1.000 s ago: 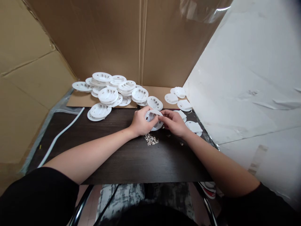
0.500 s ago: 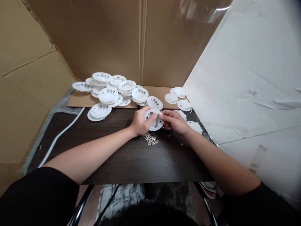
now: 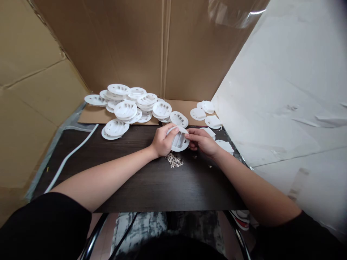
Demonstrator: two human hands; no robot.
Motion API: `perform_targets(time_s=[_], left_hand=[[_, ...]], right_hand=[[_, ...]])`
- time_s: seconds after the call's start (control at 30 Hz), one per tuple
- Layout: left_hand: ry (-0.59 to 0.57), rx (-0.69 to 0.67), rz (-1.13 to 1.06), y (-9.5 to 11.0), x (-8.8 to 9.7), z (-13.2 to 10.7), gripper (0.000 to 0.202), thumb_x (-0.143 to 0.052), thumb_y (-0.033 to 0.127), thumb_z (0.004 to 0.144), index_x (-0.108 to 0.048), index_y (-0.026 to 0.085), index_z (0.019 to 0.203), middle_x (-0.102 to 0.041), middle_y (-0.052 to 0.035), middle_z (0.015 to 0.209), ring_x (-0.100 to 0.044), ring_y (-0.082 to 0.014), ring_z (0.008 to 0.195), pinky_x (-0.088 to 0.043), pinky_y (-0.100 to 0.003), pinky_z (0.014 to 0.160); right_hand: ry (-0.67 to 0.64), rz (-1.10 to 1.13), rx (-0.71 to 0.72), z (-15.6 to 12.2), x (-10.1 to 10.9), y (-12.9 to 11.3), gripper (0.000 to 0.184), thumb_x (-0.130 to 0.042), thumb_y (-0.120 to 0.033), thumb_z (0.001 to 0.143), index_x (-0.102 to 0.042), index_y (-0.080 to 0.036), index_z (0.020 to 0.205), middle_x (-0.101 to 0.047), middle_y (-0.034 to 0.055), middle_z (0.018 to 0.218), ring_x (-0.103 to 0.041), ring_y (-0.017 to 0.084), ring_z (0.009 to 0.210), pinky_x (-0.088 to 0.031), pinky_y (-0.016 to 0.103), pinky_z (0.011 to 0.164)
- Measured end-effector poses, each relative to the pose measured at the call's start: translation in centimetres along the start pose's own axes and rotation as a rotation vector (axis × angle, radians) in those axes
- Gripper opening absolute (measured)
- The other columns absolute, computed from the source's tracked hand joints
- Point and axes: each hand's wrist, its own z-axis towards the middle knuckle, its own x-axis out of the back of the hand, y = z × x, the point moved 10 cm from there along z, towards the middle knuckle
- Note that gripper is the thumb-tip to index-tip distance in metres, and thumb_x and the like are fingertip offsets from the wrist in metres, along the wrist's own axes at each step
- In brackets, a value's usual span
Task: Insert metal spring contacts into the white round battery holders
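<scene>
My left hand (image 3: pixel 163 141) grips a round white plastic battery holder (image 3: pixel 179 143) by its left side, thumb on the upper face. The holder is tilted toward me, and its recessed battery slots show. At its upper right edge, my right hand (image 3: pixel 202 140) is closed, with thumb and fingertips pinching the rim. Whether a small part is also between those fingertips, I cannot make out. Just below the holder, a small heap of metal contact pieces (image 3: pixel 175 160) lies on the dark table (image 3: pixel 151 187).
Many more battery holders (image 3: pixel 125 109) are stacked at the back left, partly on cardboard. Several others (image 3: pixel 213 122) lie face down along the right edge. A white cable (image 3: pixel 70 155) runs down the left side. Cardboard (image 3: pixel 135 47) stands behind, a white wall (image 3: pixel 292 90) at right.
My left thumb has drawn back from the slots to the holder's upper left rim. The holder has tilted slightly, uncovering more of its slots. My right hand stays at its right edge.
</scene>
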Motion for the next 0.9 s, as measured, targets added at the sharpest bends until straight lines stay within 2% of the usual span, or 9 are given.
perform_targets(time_s=[0.3, 0.43, 0.57, 0.67, 0.83, 0.9], left_hand=[[-0.014, 0.088, -0.230, -1.1, -0.1, 0.7, 0.042, -0.064, 0.054, 0.100, -0.060, 0.019, 0.077, -0.052, 0.0000, 0.063, -0.047, -0.0133, 0.056, -0.034, -0.030, 0.052], [-0.014, 0.191, -0.235, -2.2, -0.4, 0.6, 0.035, -0.068, 0.054, 0.096, -0.066, 0.020, 0.098, -0.061, 0.0005, 0.063, -0.052, -0.0133, 0.045, -0.034, -0.028, 0.043], [0.031, 0.245, -0.261, -2.9, -0.1, 0.6, 0.037, -0.078, 0.048, 0.088, -0.057, 0.023, 0.105, -0.064, 0.0037, 0.065, -0.054, -0.0123, 0.039, -0.032, -0.025, 0.036], [0.072, 0.256, -0.243, -3.1, 0.2, 0.8, 0.036, -0.079, 0.047, 0.088, -0.053, 0.023, 0.096, -0.063, 0.0052, 0.064, -0.053, -0.0096, 0.038, -0.032, -0.022, 0.035], [-0.059, 0.274, -0.187, -3.2, -1.1, 0.9, 0.043, -0.074, 0.056, 0.092, -0.057, 0.019, 0.079, -0.066, -0.0002, 0.065, -0.050, -0.0073, 0.038, -0.034, -0.020, 0.035], [-0.043, 0.268, -0.187, -3.2, -0.9, 1.0, 0.043, -0.074, 0.056, 0.092, -0.059, 0.018, 0.080, -0.068, -0.0013, 0.067, -0.050, -0.0073, 0.038, -0.036, -0.021, 0.034]], right_hand=[[0.107, 0.005, 0.002, 0.2, 0.9, 0.4, 0.039, -0.089, -0.050, 0.080, -0.066, -0.020, 0.088, -0.045, -0.0068, 0.057, -0.036, 0.010, 0.051, -0.020, 0.023, 0.046], [0.184, 0.033, 0.038, 0.3, 1.9, 0.3, 0.039, -0.089, -0.050, 0.079, -0.067, -0.020, 0.093, -0.046, -0.0077, 0.057, -0.035, 0.009, 0.049, -0.020, 0.023, 0.045], [0.283, 0.099, 0.131, 0.3, 3.3, -0.8, 0.043, -0.091, -0.050, 0.077, -0.066, -0.021, 0.095, -0.053, -0.0062, 0.063, -0.039, 0.008, 0.048, -0.024, 0.022, 0.043], [0.334, 0.136, 0.184, 0.3, 4.1, -1.5, 0.045, -0.092, -0.050, 0.075, -0.065, -0.021, 0.094, -0.056, -0.0055, 0.066, -0.042, 0.008, 0.048, -0.028, 0.021, 0.042], [0.377, 0.132, 0.199, 0.6, 4.9, -1.5, 0.053, -0.095, -0.053, 0.070, -0.065, -0.020, 0.098, -0.056, -0.0065, 0.064, -0.042, 0.007, 0.047, -0.030, 0.020, 0.040], [0.388, 0.094, 0.209, 0.7, 5.1, -1.5, 0.054, -0.094, -0.056, 0.071, -0.065, -0.020, 0.100, -0.053, -0.0081, 0.060, -0.042, 0.008, 0.046, -0.031, 0.020, 0.039]])
